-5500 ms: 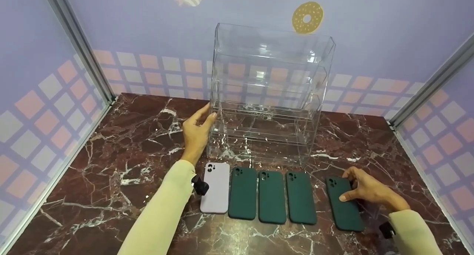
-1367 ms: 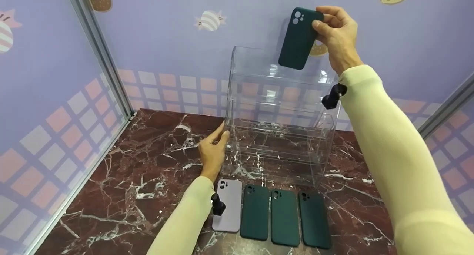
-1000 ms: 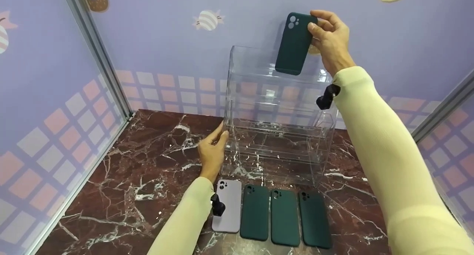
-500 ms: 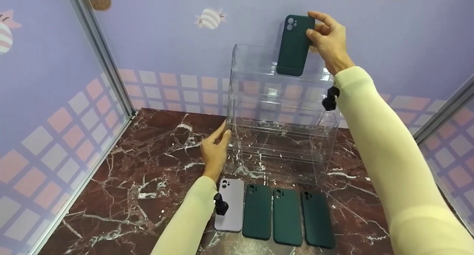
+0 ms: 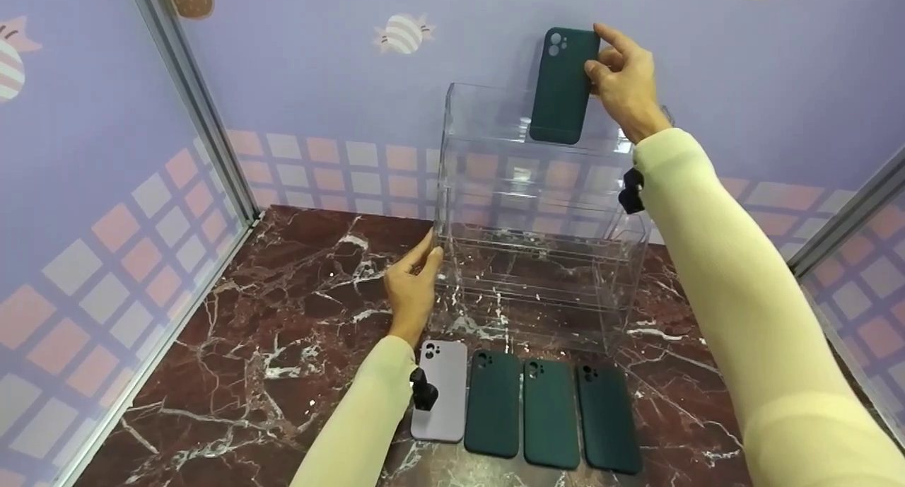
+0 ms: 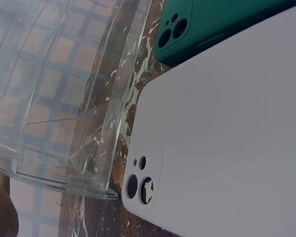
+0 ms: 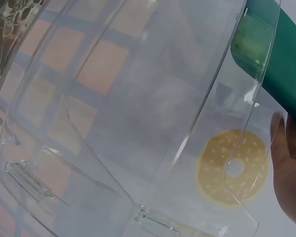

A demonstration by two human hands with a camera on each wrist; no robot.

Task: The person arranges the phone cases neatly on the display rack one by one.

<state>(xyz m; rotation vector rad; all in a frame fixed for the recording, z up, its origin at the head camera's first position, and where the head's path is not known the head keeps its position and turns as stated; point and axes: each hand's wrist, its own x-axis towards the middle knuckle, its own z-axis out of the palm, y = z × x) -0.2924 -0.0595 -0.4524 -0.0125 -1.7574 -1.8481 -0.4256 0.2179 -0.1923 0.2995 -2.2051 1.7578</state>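
Observation:
A clear tiered display rack (image 5: 537, 211) stands against the back wall. At its left side, my left hand (image 5: 410, 289) grips the edge between thumb and fingers. My right hand (image 5: 626, 84) pinches a dark green phone case (image 5: 563, 84) by its upper right edge, index fingertip at the top corner. That case is upright, camera holes at upper left, its bottom end behind the front lip of the rack's top tier. Seen from the right wrist, the case (image 7: 286, 64) shows partly through the clear plastic. A lilac phone case (image 5: 440, 395) lies below my left hand.
Right of the lilac case, three more dark green phone cases (image 5: 493, 402) lie in a row on the marbled brown tabletop (image 5: 283, 317), in front of the rack. Patterned wall panels close in the back and both sides, with metal posts (image 5: 205, 112) at the corners.
The green case at far right has been lifted from the table, then lowered into the rack's top tier. Lately my right thumb has slid toward its edge. My left hand stays on the rack.

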